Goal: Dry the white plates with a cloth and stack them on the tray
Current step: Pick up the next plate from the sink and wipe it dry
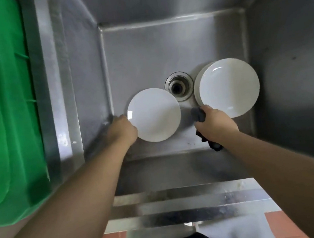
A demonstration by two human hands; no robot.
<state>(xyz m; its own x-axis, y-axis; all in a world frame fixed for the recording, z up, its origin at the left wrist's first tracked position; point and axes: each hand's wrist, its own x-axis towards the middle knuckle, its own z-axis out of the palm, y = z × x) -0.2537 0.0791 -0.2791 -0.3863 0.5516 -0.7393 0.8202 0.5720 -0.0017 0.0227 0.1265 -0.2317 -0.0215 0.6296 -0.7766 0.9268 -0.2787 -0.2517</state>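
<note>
The left hand (123, 129) grips the left rim of a plate (154, 115) at the frame's centre, face up and roughly level, over the sink (163, 45) floor. The right hand (216, 124) clutches a dark cloth (198, 115). To the right, a plate stack (229, 88) sits beside the drain (178, 86). A green bin (3, 116) fills the left edge.

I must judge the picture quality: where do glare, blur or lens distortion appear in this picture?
Head view: small glare spots on the held plate and on the top of the plate stack; bright reflections along the steel sink front rim; green bin and forearms look soft; wide-angle lens bends the sink walls outward.
</note>
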